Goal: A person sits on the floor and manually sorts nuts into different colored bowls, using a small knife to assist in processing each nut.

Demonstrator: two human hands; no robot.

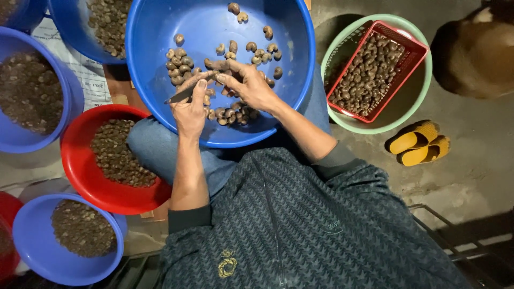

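- Head view: the person is sitting low over a bare concrete floor, grey and stained, with a large blue basin resting across the lap.
- The left hand is closing around a small knife, the thumb lying along its handle and the blade pointing left over the basin's inner wall.
- The right hand is pinching one cashew nut between its fingertips, just beside the left thumb; both hands are hovering above the pile of cashew nuts lying in the bottom of the blue basin.
- More loose nuts are lying scattered toward the basin's far side.
- To the person's right, a pale green basin is sitting on the floor, holding a red mesh basket tilted inside it and filled with nuts.
- Near it, a pair of yellow sandals is lying side by side on the concrete.
- To the left, a red bowl is holding darker brown pieces, touching the lap basin's edge.
- Around it, smaller blue bowls with similar dark contents are standing close together.
- A brown animal is lying at the upper right, only partly in view.
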